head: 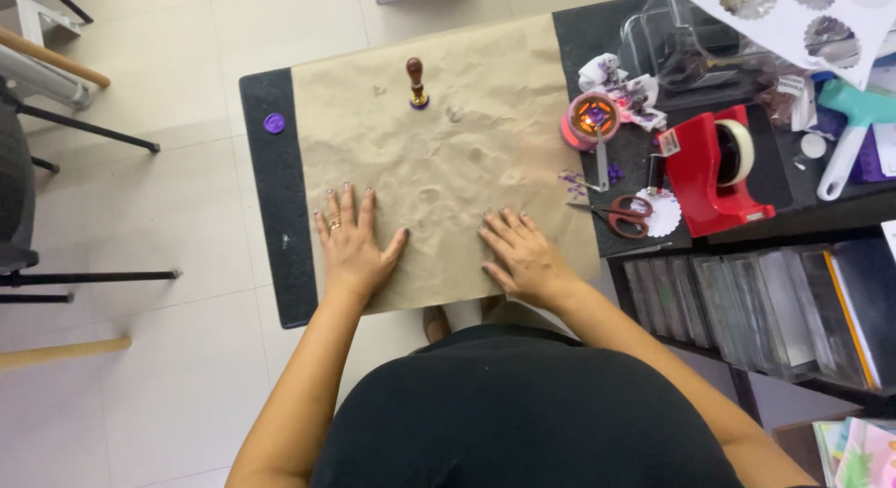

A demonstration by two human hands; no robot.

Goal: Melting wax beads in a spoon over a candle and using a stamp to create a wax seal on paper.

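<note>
A creased sheet of brown paper (448,143) covers most of a small black table (275,199). My left hand (353,244) lies flat on the sheet's near left part, fingers spread, a ring on one finger. My right hand (523,255) rests palm down on the near right part, fingers apart. Neither hand holds anything. A wax stamp with a dark wooden handle (416,84) stands upright at the far side of the paper. A round purple wax seal (273,123) lies on the bare black strip at the left.
Right of the paper are a small pink melting burner with a spoon (593,119), red-handled scissors (627,214), a red tape dispenser (719,166) and clear plastic boxes (681,40). A shelf of folders (793,301) stands lower right. Chair legs (84,124) are at left.
</note>
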